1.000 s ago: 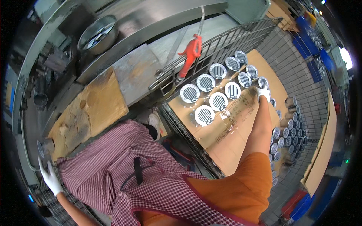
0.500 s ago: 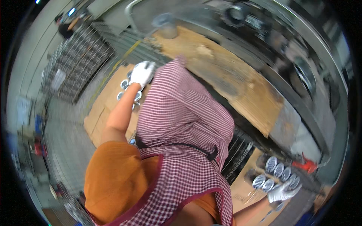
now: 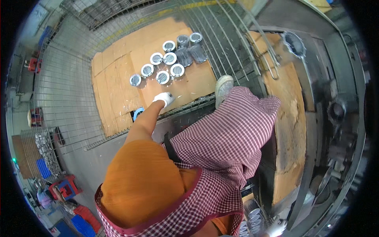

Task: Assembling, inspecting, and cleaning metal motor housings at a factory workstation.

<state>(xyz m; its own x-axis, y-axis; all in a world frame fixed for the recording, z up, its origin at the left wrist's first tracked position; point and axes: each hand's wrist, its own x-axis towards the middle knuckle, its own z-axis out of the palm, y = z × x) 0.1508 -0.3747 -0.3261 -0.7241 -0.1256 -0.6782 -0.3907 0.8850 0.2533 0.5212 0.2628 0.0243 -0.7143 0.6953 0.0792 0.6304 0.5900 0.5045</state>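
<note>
My left hand point(image 3: 164, 99), in a white glove, is over the near edge of a cardboard sheet point(image 3: 114, 87) inside a wire cage. Its fingers look curled together, and nothing shows in them. Beyond it, apart from the glove, several round silvery metal parts with slotted tops point(image 3: 162, 77) stand in slanting rows. Two longer ridged bodies point(image 3: 198, 54) show at the right end of the group. At the lower right edge, my gloved right hand point(image 3: 277, 228) is beside more shiny metal parts point(image 3: 254, 219). It is small and partly cut off, so its grip is unclear.
Wire mesh walls point(image 3: 67, 91) surround the cardboard. A blue ring-like item point(image 3: 138, 113) lies near my left forearm. On my right runs a bench with worn brown board point(image 3: 290, 138), beside machinery. My shoe point(image 3: 224, 89) is at the cage edge. Red and blue bins point(image 3: 85, 221) stand lower left.
The view has turned toward the cage. My left hand has come away from the metal parts, back toward the cage's near edge. My right hand now appears lower, at the picture's edge.
</note>
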